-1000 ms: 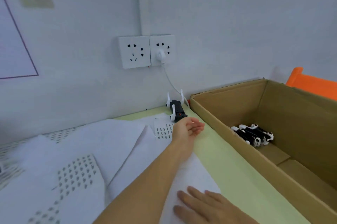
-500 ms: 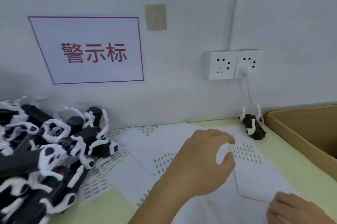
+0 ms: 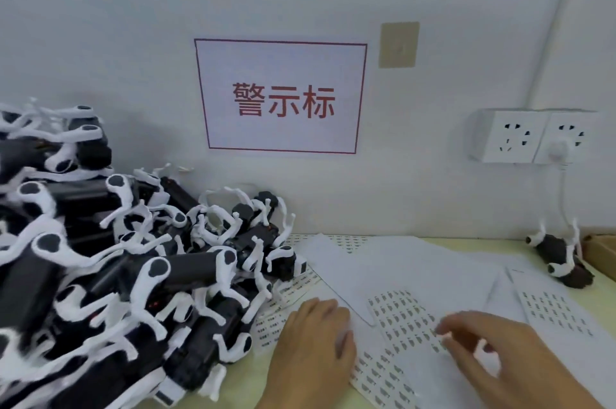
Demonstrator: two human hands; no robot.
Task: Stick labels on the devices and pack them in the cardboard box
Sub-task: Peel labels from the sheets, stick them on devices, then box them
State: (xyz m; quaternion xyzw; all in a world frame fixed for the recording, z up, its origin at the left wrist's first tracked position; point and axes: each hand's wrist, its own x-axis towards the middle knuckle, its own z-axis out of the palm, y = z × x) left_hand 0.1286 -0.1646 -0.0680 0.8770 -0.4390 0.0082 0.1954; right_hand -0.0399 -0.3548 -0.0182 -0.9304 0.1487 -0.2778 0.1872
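Note:
A big pile of black-and-white devices (image 3: 133, 275) fills the left of the green table. A single device (image 3: 560, 258) lies at the far right, by the corner of the cardboard box (image 3: 600, 252). White label sheets (image 3: 406, 318) are spread between them. My left hand (image 3: 313, 342) rests flat on the sheets beside the pile and holds nothing. My right hand (image 3: 493, 348) has bent fingers, and their tips touch a label sheet; it is blurred and I see no label between the fingers.
Another label sheet (image 3: 556, 312) lies at the right. On the wall hang a red-framed sign (image 3: 283, 98) and a double socket (image 3: 533, 138), with a white cable (image 3: 563, 195) dropping toward the single device. Only a sliver of the box shows.
The view has swung left, bringing the pile in and pushing the box nearly out. My left hand drew back from the far device onto the sheets. My right hand moved up onto a label sheet.

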